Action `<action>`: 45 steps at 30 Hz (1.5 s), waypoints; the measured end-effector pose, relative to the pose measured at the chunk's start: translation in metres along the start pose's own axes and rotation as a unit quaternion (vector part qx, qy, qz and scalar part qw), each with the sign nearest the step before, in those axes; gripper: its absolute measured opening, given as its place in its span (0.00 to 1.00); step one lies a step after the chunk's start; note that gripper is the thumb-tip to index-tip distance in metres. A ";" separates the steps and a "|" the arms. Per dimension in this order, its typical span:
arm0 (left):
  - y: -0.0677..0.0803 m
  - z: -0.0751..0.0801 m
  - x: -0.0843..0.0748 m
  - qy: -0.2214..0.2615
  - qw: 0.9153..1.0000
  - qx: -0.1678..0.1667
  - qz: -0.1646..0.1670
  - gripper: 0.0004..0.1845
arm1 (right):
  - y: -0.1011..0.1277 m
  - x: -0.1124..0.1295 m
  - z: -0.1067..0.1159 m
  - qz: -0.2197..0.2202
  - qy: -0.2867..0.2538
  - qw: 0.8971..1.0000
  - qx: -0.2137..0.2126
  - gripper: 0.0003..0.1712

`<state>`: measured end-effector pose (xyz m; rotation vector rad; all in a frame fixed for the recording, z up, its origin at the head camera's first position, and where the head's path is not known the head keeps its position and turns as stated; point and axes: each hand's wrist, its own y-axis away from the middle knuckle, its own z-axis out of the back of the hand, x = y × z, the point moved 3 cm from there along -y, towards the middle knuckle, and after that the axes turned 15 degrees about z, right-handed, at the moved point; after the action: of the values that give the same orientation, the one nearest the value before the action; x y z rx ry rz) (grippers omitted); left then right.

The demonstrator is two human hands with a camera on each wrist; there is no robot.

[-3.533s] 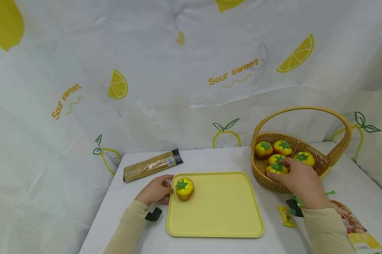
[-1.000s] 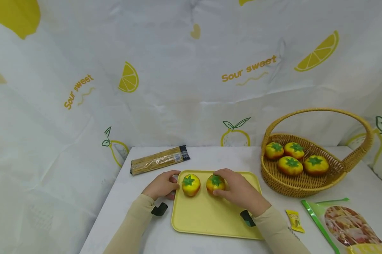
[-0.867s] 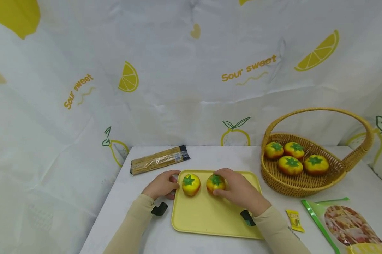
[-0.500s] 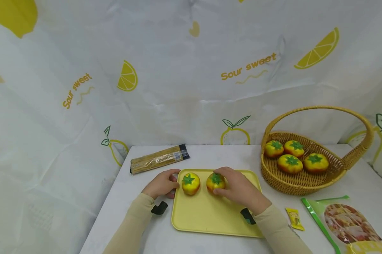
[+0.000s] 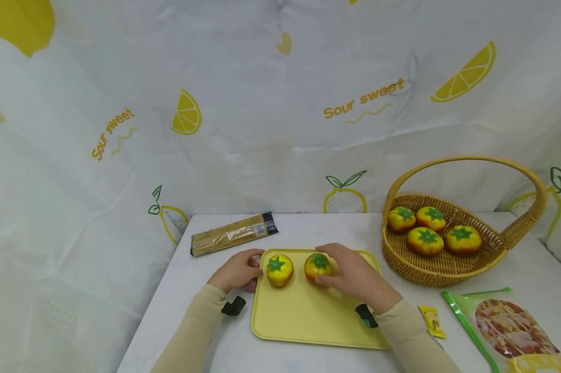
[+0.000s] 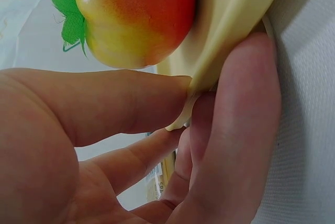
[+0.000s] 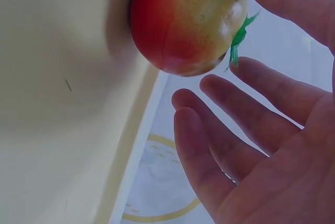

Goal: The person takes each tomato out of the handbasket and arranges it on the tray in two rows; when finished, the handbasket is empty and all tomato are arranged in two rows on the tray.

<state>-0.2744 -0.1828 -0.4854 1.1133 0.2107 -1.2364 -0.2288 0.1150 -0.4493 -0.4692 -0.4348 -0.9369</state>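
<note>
1. the left hand (image 5: 236, 270) grips the left rim of the yellow tray (image 5: 308, 321); in the left wrist view its thumb lies on top of the rim and its curled fingers (image 6: 230, 130) are tucked under it
2. just inside that rim sits a toy tomato (image 5: 279, 269), yellow and orange with a green calyx, upright on the tray and just beside the thumb
3. the right hand (image 5: 355, 274) is cupped loosely beside the second tomato (image 5: 318, 265); the right wrist view shows its fingers (image 7: 230, 130) spread and relaxed, clear of the fruit, holding nothing
4. the second tomato stands on the tray near the far edge, just right of the first, the two apart
5. on the white bench (image 5: 327, 228) to the right stands a wicker basket (image 5: 448, 272) with a hoop handle, and four more tomatoes (image 5: 427, 241) lie in it
6. a packet of spaghetti (image 5: 234, 234) lies beyond the tray's left corner
7. a printed pouch (image 5: 514, 331) and a small yellow sachet (image 5: 432, 321) lie at the near right of the bench
</note>
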 end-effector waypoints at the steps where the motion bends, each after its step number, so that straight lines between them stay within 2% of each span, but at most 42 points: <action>1: 0.000 0.000 -0.001 -0.001 1.000 0.000 -0.001 0.32 | 0.001 -0.001 0.001 0.000 0.002 1.000 -0.002 0.39; 9: -0.001 -0.003 -0.003 -0.007 1.000 0.004 -0.005 0.32 | 0.007 -0.005 0.012 0.021 0.006 1.000 -0.019 0.37; 15: -0.002 -0.002 0.002 -0.009 1.000 -0.004 0.001 0.31 | 0.012 -0.004 0.027 0.031 0.011 0.999 -0.038 0.37; 21: -0.001 0.000 0.005 -0.007 1.000 -0.007 0.013 0.32 | 0.029 -0.006 0.058 0.001 0.020 0.999 -0.040 0.37; 24: 0.001 0.000 0.004 -0.007 1.000 -0.009 0.012 0.32 | 0.044 -0.013 0.081 -0.013 0.043 0.998 -0.033 0.38; 29: 0.003 -0.001 0.001 -0.006 1.000 -0.007 0.004 0.31 | 0.073 -0.042 0.118 -0.031 0.097 0.994 -0.028 0.39; 35: 0.002 -0.003 0.001 -0.010 1.000 -0.009 0.008 0.31 | 0.106 -0.092 0.150 -0.087 0.133 0.987 -0.020 0.42; 40: 0.002 -0.001 0.001 -0.012 1.000 -0.014 0.014 0.32 | 0.123 -0.123 0.171 -0.121 0.147 0.981 -0.024 0.40; 45: 0.000 -0.003 0.001 -0.010 1.000 -0.011 0.012 0.32 | 0.131 -0.142 0.184 -0.123 0.162 0.979 -0.022 0.39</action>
<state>-0.2728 -0.1814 -0.4878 1.0815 0.1950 -1.2204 -0.2208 0.3776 -0.4016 -0.2966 -0.1768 -1.2419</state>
